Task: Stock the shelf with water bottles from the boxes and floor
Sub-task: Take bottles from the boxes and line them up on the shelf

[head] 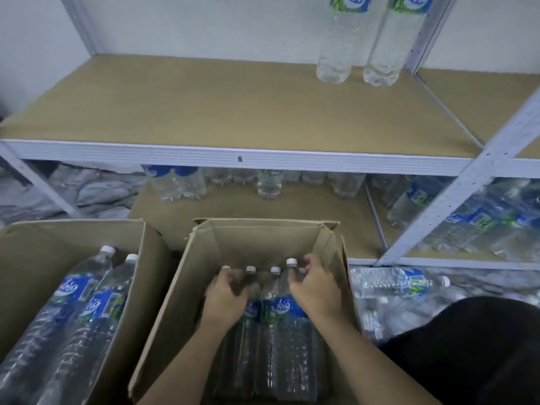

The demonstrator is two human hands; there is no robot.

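Note:
Both my hands reach into the middle cardboard box [187,290], which holds several tall water bottles [292,346] with white caps and blue labels. My left hand [226,299] curls round the neck of a bottle at the box's left side. My right hand [314,287] curls round the neck of a bottle at the right side, just below its cap. The brown shelf board [219,103] lies above the box. Two bottles [362,45] stand upright at its back right.
A second open box [152,258] at the left holds two large bottles [73,317]. The lower shelf carries several bottles at its back [268,182] and right [467,217]. One bottle [394,282] lies on the floor at the right. A white upright post [467,182] slants at the right.

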